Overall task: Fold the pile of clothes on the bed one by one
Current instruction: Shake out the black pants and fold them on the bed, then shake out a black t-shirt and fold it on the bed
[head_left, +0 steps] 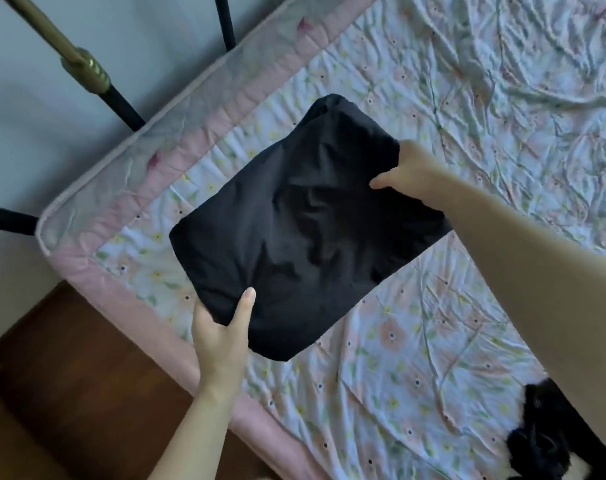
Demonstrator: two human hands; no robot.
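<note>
Gripping a folded black garment (305, 223) near the bed's (468, 98) corner, left hand (222, 337) and right hand (410, 174) both pinch its edges

Plain black folded garment (305, 230) between both hands; beneath them a white sheet (468, 116) with peach flowers, pink mattress edge (177, 143) beyond.

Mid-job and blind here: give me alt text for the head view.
Both hands hold a folded black garment above a floral bedsheet: the left hand grips its near corner, the right hand its far edge. More dark clothing lies at lower right, near the mattress's pink edge.
</note>
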